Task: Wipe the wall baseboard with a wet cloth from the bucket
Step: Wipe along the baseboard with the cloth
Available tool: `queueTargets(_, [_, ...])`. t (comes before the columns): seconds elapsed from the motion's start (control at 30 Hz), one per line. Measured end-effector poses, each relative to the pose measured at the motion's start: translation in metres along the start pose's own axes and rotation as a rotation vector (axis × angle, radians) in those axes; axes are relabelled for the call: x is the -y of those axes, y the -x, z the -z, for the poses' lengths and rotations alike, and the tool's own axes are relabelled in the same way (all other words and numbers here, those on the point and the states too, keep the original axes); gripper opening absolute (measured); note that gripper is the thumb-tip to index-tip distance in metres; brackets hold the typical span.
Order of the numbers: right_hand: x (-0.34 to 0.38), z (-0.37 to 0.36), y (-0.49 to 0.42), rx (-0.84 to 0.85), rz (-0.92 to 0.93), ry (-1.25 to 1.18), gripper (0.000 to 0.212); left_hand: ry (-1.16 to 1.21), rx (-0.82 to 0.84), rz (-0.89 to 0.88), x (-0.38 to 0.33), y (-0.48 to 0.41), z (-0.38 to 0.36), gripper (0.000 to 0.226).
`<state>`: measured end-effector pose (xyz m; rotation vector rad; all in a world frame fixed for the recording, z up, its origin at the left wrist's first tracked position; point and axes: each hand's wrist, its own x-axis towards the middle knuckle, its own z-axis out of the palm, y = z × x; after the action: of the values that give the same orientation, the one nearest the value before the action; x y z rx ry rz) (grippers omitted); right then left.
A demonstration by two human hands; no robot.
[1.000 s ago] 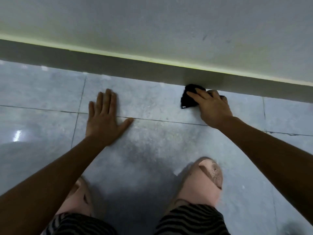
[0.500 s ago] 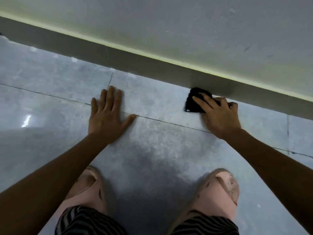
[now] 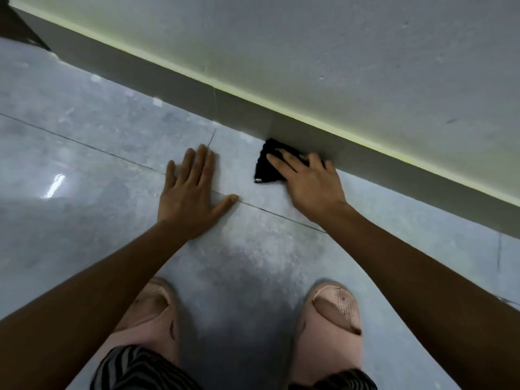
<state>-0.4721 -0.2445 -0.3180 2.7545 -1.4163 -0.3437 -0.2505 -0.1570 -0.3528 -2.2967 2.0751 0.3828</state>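
A grey baseboard (image 3: 174, 80) runs along the foot of the pale wall, slanting down to the right. A black cloth (image 3: 266, 168) lies bunched where the floor meets the baseboard. My right hand (image 3: 312, 184) presses on the cloth with straight fingers, its far fingers against the baseboard. My left hand (image 3: 191, 195) rests flat on the floor tile to the left of the cloth, fingers spread and pointing at the wall. No bucket is in view.
Glossy grey floor tiles (image 3: 84, 170) with thin grout lines fill the foreground. My feet in pink slippers (image 3: 332, 327) stand below the hands. A dark object (image 3: 14, 26) sits at the top left corner against the baseboard.
My right hand has slid the cloth leftward along the baseboard, closer to my left hand. The view has shifted and tilted, so the baseboard now slants more steeply.
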Motion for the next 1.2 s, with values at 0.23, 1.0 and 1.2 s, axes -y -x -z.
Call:
queueTargets(0.23, [-0.031, 0.001, 0.028, 0.053, -0.034, 0.015, 0.060, 0.040, 0.054, 0.097, 0.032, -0.006, 0.013, 0.099])
queueTargets(1.0, [0.025, 0.025, -0.016, 0.204, -0.133, 0.056, 0.067, -0.004, 0.180, 0.202, 0.083, 0.001, 0.029, 0.107])
queueTargets(1.2, [0.082, 0.046, -0.085, 0.193, 0.038, 0.008, 0.066, 0.004, 0.109, 0.212, 0.082, 0.003, 0.019, 0.105])
